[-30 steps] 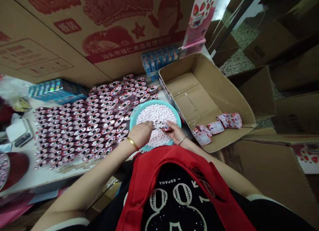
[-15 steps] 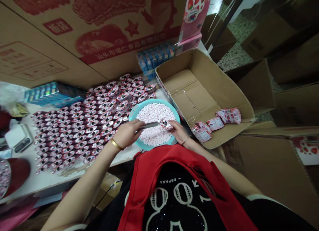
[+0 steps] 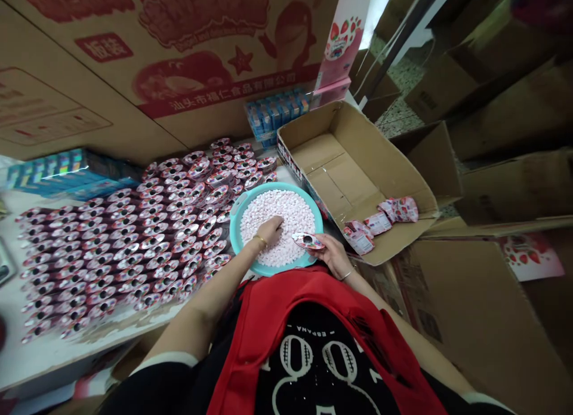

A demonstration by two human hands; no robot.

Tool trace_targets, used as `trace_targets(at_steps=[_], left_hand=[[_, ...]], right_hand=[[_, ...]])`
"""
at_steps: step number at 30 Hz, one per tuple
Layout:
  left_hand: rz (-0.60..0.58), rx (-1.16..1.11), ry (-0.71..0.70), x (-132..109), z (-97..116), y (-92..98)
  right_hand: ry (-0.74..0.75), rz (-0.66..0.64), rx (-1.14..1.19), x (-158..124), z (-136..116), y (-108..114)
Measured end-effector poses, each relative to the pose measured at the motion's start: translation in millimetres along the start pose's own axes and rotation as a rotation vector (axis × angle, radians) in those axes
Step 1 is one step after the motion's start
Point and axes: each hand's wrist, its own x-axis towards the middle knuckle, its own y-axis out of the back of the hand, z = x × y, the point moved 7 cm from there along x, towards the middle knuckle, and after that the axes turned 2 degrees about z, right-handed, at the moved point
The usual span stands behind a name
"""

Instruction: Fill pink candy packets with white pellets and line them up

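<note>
A teal bowl [image 3: 237, 215] full of small pink-white candies [image 3: 290, 215] stands on the table in front of me. My left hand [image 3: 270, 230] reaches into the candies, fingers curled downward; what they grip is hidden. My right hand [image 3: 329, 251] holds an open pink pouch [image 3: 308, 241] over the bowl's near right rim. Left of the bowl lie several rows of the same pink pouches [image 3: 134, 236].
An open cardboard box [image 3: 380, 164] to the right holds several filled pouches [image 3: 380, 221]. Blue packs [image 3: 277, 113] stand at the back and at the far left [image 3: 62, 170]. A large printed carton [image 3: 179, 57] forms the back wall. More cartons stand to the right.
My left hand held a metal tool at the pouch mouth; now it has moved into the candies in the bowl. The pouch has shifted slightly right and toward me.
</note>
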Motion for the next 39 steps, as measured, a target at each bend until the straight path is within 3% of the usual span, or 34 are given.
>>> trace_targets(at_steps=[4,8,13,17,21,25,27,29,32,35,39], left_hand=[[0.002,-0.079,-0.063,-10.2,-1.3,15.5],[0.034,-0.158,-0.149,-38.0,0.9,62.9],[-0.038,-0.063,-0.25,-68.5,33.9,113.5],[-0.12,0.173,-0.212,-74.1,65.9,124.9],[-0.132,0.386,-0.046,-73.5,91.6,128.6],[-0.118,0.46,-0.035,-79.0,115.2,135.4],[-0.074,0.45,-0.051,-81.8,111.9,142.3],[-0.016,0.441,-0.043,-82.6,91.2,147.1],[0.002,0.42,0.058,-78.0,34.2,132.8],[-0.089,0.278,0.121,-67.1,-12.9,85.2],[-0.1,0.084,0.08,-45.4,-18.8,21.0]], right_hand=[[0.009,0.08,0.03,-2.8,3.8,10.9],[0.054,0.134,0.013,0.5,2.9,12.5],[0.101,0.108,-0.026,9.5,1.4,-2.6],[0.141,0.074,-0.074,14.9,0.8,-17.8],[0.156,0.062,-0.127,17.6,4.1,-26.2],[0.127,0.035,-0.091,20.4,9.0,-27.3],[0.097,0.013,-0.042,21.9,10.6,-25.3],[0.08,-0.003,0.024,23.0,10.0,-21.6],[0.083,-0.004,0.08,24.2,6.0,-14.9],[0.072,-0.015,0.06,26.0,3.5,-12.1],[0.087,0.033,0.054,29.2,-1.4,-8.4]])
